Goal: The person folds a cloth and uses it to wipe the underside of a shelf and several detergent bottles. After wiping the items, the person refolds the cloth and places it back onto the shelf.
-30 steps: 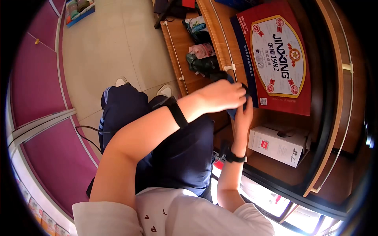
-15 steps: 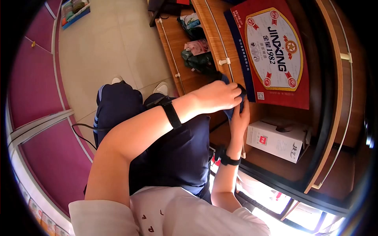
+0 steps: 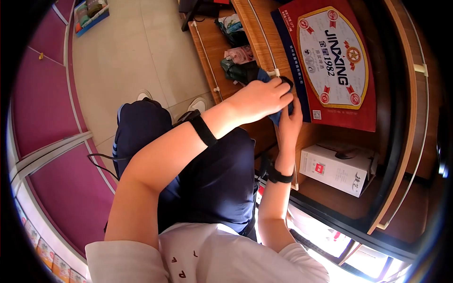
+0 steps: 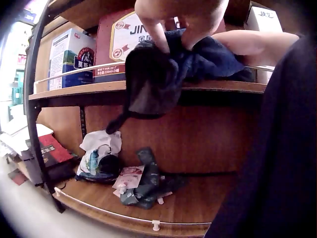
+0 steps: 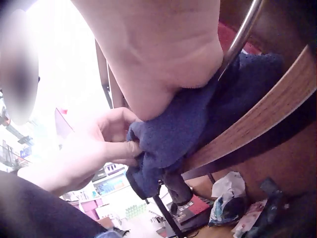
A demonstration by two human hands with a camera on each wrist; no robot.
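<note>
A dark blue cloth [image 4: 210, 57] with a black end lies bunched over the edge of a wooden shelf [image 5: 267, 121], against its metal rail. My left hand [image 3: 262, 100] pinches the cloth between thumb and fingers. In the left wrist view, the black end [image 4: 153, 89] hangs below that hand, a short strap trailing from it. My right hand [image 3: 290, 123] holds the cloth close beside the left, with its fingertips partly hidden. In the right wrist view, the heel of the right hand [image 5: 158, 64] rests against the blue fabric [image 5: 173, 131].
A red and blue JINXING carton [image 3: 330, 66] stands on the shelf, with a white box [image 3: 334, 169] nearer my body. On the lower shelf lie a white bag [image 4: 101, 153] and dark green and pink pouches [image 4: 141, 186]. A blue-sided tray [image 3: 92, 16] sits on the floor.
Both hands, still on the cloth, have shifted a little away from my body along the shelf edge. More of the black part now shows above the left fingers.
</note>
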